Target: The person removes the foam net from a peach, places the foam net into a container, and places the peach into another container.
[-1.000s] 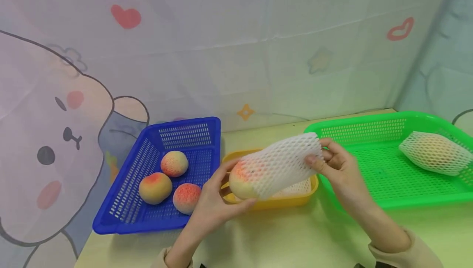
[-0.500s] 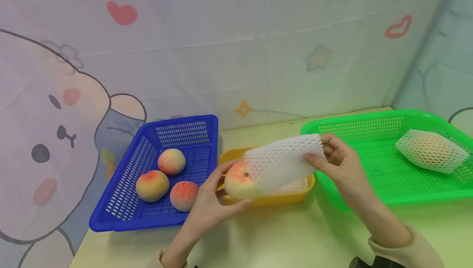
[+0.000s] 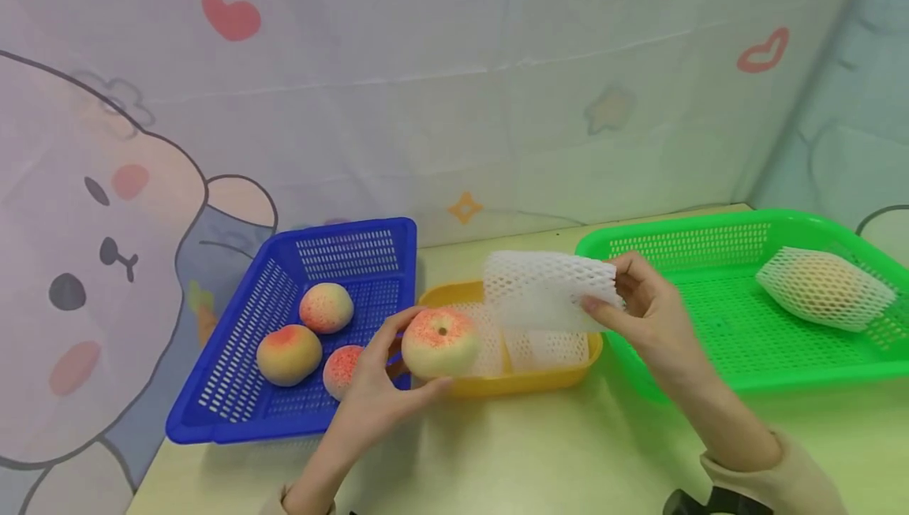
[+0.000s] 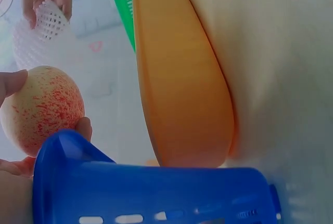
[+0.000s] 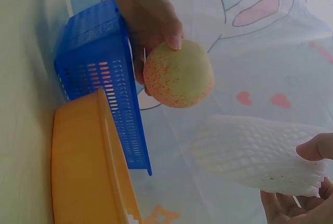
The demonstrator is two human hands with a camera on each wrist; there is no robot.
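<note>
My left hand [image 3: 379, 385] grips a cream peach [image 3: 440, 345] with a red-speckled top, thumb and fingers around its sides, over the left end of the yellow basket [image 3: 547, 379]. To the right, my right hand [image 3: 649, 306] pinches one end of a white foam net sleeve [image 3: 547, 286]. The sleeve hangs above the basket, apart from the peach, and looks flattened. In the right wrist view a gap shows between the peach [image 5: 179, 73] and the sleeve [image 5: 250, 148]. More white foam nets [image 3: 547, 348] lie inside the yellow basket.
A blue basket [image 3: 234, 430] at the left holds three peaches, one partly hidden behind my left hand. The green basket [image 3: 710, 389] at the right holds a peach in a foam net [image 3: 824, 288]. A patterned cloth hangs behind the table.
The peach has come out of the foam net and moved left with my left hand, turning its stem dimple toward the head camera. My right hand still pinches the sleeve.
</note>
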